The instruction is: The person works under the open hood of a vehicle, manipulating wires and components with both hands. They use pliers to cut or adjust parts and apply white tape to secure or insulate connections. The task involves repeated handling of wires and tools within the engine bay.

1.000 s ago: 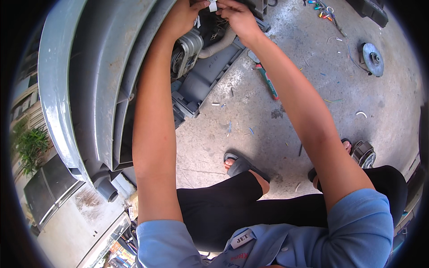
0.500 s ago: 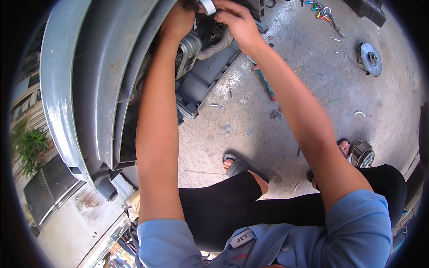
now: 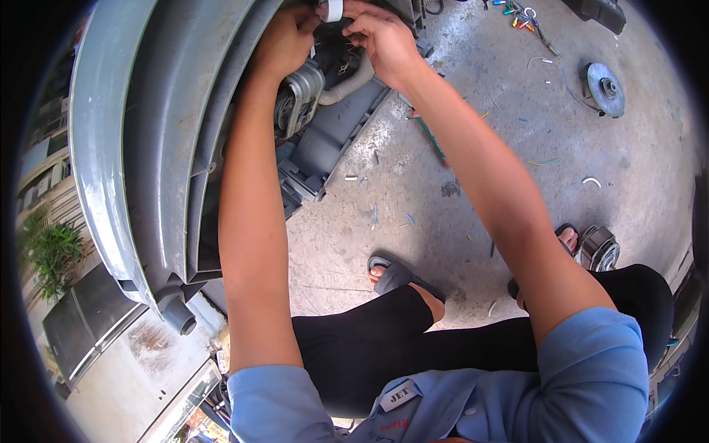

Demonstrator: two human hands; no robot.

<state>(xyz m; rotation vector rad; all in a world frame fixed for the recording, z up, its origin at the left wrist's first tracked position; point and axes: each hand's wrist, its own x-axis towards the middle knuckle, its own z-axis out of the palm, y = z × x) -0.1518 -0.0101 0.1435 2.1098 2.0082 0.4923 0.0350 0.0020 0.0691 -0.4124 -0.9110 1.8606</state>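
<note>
At the top of the view both hands are inside the opening behind a grey-blue vehicle bumper (image 3: 96, 140). A white roll of tape (image 3: 334, 9) sits at the fingertips of my right hand (image 3: 385, 43), whose fingers are bent around it. Close by on the left, my left hand (image 3: 284, 43) is closed with its thumb and fingers together. What it pinches is hidden among dark parts. Under the hands are a ribbed grey hose (image 3: 353, 83), a pulley with a bracket (image 3: 299, 96) and a dark plastic housing (image 3: 325, 140).
On the concrete floor (image 3: 458, 221) lie wire scraps, a green-and-red tool (image 3: 432, 140) partly behind my right forearm, and a bunch of coloured pieces (image 3: 523, 15). A round metal disc (image 3: 605, 88) lies at right. A round motor-like part (image 3: 598, 249) is near my foot.
Both hands and the tape roll have shifted slightly left in the view. My right fingers are more bent, and my left hand sits a little lower. The whole view has moved slightly too.
</note>
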